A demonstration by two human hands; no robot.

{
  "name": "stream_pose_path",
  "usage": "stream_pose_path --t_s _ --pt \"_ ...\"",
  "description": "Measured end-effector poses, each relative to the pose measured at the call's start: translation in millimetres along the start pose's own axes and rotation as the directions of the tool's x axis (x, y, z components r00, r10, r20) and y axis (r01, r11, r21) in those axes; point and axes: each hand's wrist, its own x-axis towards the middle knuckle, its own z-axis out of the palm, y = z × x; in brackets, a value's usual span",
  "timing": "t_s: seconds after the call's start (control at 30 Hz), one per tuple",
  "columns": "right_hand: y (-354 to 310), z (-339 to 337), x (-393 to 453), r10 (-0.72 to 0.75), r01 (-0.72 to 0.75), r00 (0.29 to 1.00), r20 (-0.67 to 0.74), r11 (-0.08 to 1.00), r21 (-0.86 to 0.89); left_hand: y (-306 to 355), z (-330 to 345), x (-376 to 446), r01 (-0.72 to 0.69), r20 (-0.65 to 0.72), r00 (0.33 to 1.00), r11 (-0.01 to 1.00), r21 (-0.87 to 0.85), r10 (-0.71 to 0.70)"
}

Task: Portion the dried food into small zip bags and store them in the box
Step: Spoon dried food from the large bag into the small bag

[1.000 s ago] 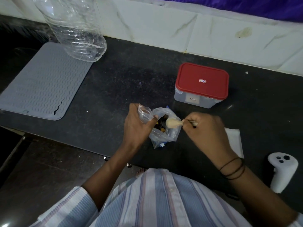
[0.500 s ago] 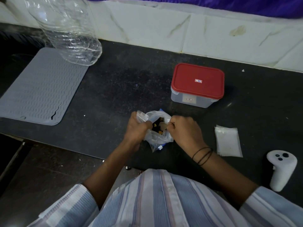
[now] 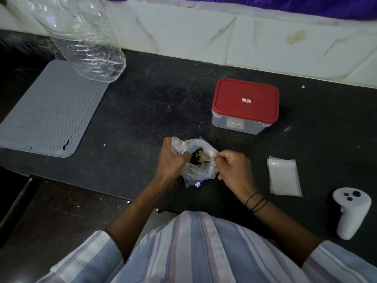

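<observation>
The clear bag (image 3: 195,166) of dried food sits near the front edge of the black counter (image 3: 163,111), in front of the box (image 3: 244,106), whose red lid is on. The left hand (image 3: 171,160) grips the bag's mouth with curled fingers, holding it open; the right hand (image 3: 232,170) pinches a wooden spoon (image 3: 206,157), whose bowl is inside the bag among dark pieces. Small zip bags (image 3: 283,176) lie flat just right of the right hand, with a white controller (image 3: 349,211) nearer the front edge. Bare counter stretches between the bag and a grey mat (image 3: 51,111) at far left, which overhangs the edge. A clear bottle (image 3: 83,39) stands on the mat's back corner, its top cut off by the frame. The food is too dark to identify. A pale tiled wall (image 3: 265,41) backs the counter.
</observation>
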Motion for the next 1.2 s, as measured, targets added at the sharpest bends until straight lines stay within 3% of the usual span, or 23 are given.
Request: stream_pose_path --t_s 0.23,0.47,0.67,0.77,0.9,0.97,1.07,1.13,1.2 --pt "9 0 -5 0.063 -0.055 0.996 -0.057 0.99 0.126 0 -1 -2 -0.045 -0.006 0.999 0.998 0.048 0.045" --pt "7 -9 -8 0.131 -0.124 0.991 -0.025 0.973 0.195 1 -4 -3 -0.089 0.023 0.996 0.995 0.041 0.088" --pt "-16 -36 -20 0.13 -0.113 0.99 -0.051 0.959 0.261 10 -11 -9 -0.341 -0.088 0.931 0.93 0.141 0.354" --pt "-38 -52 -27 0.079 -0.05 0.994 -0.078 0.947 0.319 13 -13 -9 -0.467 -0.07 0.87 0.862 0.197 0.488" --pt "-64 -62 -32 -0.025 0.056 0.996 -0.087 0.928 0.368 15 -9 -12 -0.52 0.002 0.847 0.827 0.213 0.532" --pt "-70 -59 -31 -0.086 0.108 0.992 -0.087 0.95 0.292 14 -6 -12 -0.558 0.028 0.824 0.802 0.213 0.565" --pt "-72 -49 -29 -0.257 0.263 0.959 -0.115 0.964 0.041 14 -3 -12 -0.6 0.04 0.795 0.775 0.199 0.606" --pt "-71 -43 -27 -0.446 0.428 0.889 -0.106 0.89 -0.155 14 -2 -11 -0.632 0.056 0.768 0.74 0.231 0.638" --pt "-72 -35 -25 -0.607 0.558 0.794 -0.023 0.744 -0.369 14 -2 -12 -0.652 0.069 0.749 0.713 0.257 0.659"
